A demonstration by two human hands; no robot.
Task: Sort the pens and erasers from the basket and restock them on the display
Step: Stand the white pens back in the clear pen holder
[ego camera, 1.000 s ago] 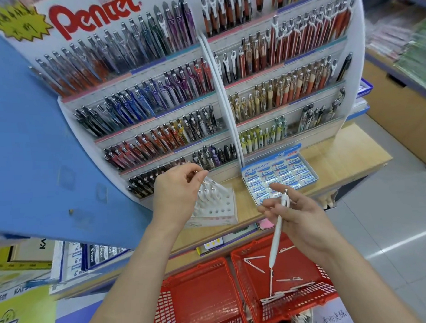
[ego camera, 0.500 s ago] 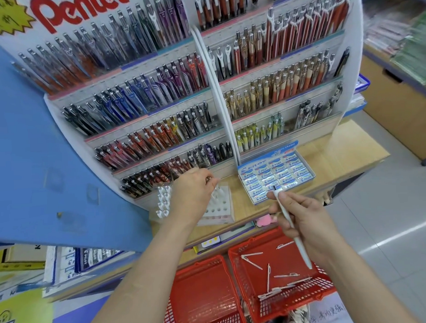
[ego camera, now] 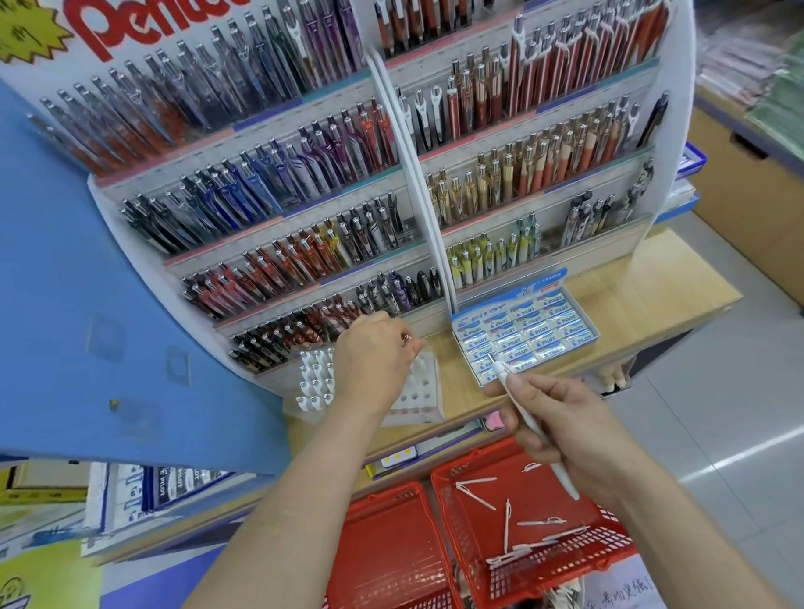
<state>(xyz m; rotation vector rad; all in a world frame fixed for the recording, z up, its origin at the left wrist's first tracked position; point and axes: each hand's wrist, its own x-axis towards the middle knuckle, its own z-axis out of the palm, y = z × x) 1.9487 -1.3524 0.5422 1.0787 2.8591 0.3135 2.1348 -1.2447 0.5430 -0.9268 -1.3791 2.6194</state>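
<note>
Two bare arms show, with nothing worn on either as far as the view reaches. The left forearm (ego camera: 298, 513) and the right forearm (ego camera: 681, 536) are uncovered down to the bottom edge. The left hand (ego camera: 374, 355) and the right hand (ego camera: 564, 426) are bare too. The right hand's nails look short, though blur makes that uncertain.

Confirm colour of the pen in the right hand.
White. The pen in the right hand shows best in the head view.
</note>
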